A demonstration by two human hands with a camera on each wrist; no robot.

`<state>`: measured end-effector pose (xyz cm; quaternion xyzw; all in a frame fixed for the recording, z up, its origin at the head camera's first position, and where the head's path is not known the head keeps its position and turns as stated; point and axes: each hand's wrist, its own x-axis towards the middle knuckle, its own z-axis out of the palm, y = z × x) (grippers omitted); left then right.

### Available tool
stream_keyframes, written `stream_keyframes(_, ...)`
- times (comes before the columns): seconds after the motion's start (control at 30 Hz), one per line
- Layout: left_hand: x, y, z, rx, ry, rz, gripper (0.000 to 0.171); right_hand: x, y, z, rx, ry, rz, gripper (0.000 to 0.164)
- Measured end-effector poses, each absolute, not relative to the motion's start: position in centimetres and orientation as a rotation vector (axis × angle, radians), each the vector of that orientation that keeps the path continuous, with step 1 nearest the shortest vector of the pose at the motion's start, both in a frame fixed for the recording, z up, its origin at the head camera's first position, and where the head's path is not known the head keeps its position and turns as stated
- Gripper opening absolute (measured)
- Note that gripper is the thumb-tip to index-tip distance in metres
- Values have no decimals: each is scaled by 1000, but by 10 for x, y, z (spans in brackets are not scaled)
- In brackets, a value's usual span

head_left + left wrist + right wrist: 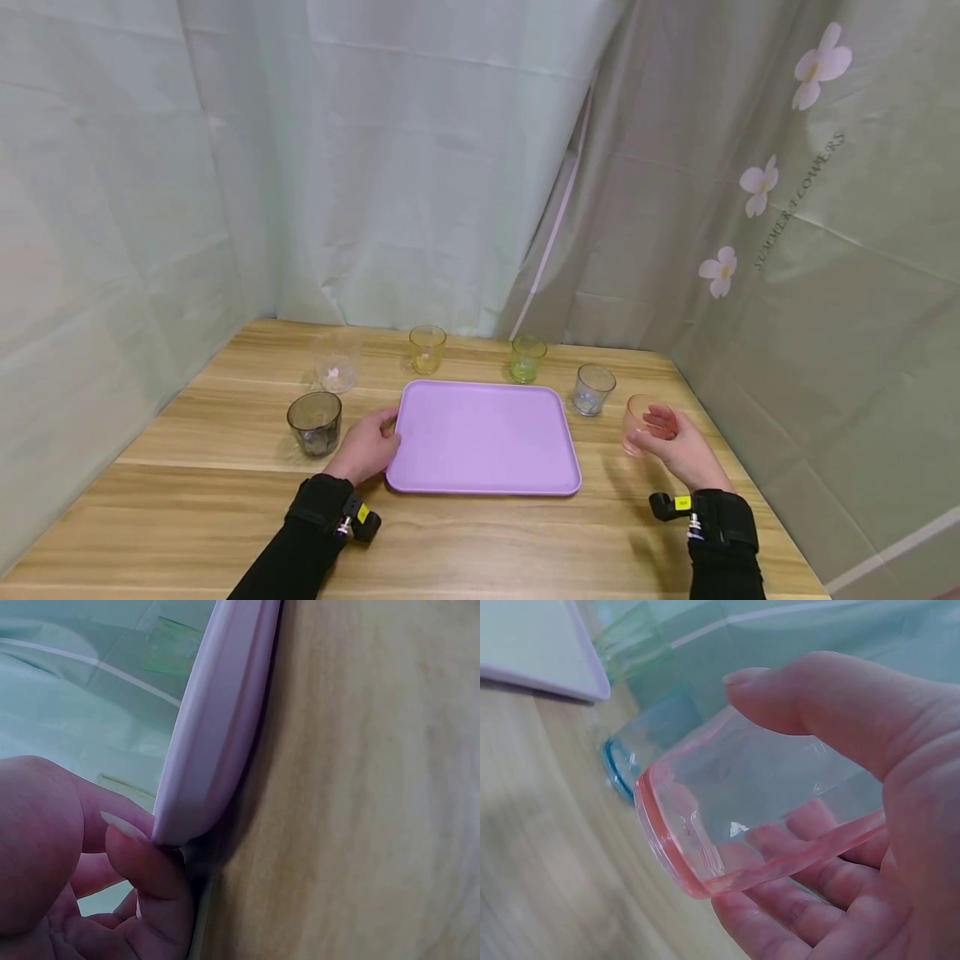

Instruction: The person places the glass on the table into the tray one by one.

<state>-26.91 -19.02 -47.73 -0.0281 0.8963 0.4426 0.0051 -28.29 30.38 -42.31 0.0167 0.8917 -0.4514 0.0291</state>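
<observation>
A flat lilac tray [483, 437] with a raised rim lies on the wooden table. At its left edge, my left hand [365, 448] pinches the rim; the left wrist view shows thumb and finger meeting at the tray's side [206, 742]. My right hand [686, 454] holds a clear pink drinking glass [633, 427] to the right of the tray. The right wrist view has the thumb on one side of the pink glass [679, 825] and the fingers round the other. Whether its base touches the table I cannot tell.
Behind the tray stand a yellow glass [427, 354] and a green glass [528, 360]. A bluish glass [592, 392] is between tray and pink glass. A colourless glass [337, 367] and a dark grey glass [315, 425] are on the left. Curtains [420, 167] enclose the table.
</observation>
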Motion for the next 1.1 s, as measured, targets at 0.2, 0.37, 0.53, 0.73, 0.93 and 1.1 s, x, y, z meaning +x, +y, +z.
stream_keyframes(0.2, -270, -191, -479, -88, 2807, 1383, 55, -289, 293, -416, 26, 2752, -1423, 89)
stream_keyframes(0.37, -270, -191, -479, -85, 2811, 1380, 55, -293, 287, -414, 2, 2734, -1446, 92)
stream_keyframes(0.53, -269, -190, -477, -88, 2807, 1378, 56, -295, 281, -411, -3, 2728, -1434, 97)
stream_keyframes(0.73, -269, -190, -477, -86, 2807, 1381, 55, -296, 274, -406, -12, 2733, -1427, 100)
stream_keyframes(0.93, -270, -191, -479, -99, 2797, 1386, 55, -301, 266, -403, -22, 2741, -1414, 98)
stream_keyframes(1.1, -270, -191, -481, -86, 2819, 1376, 55, -303, 261, -402, -60, 2727, -1441, 95)
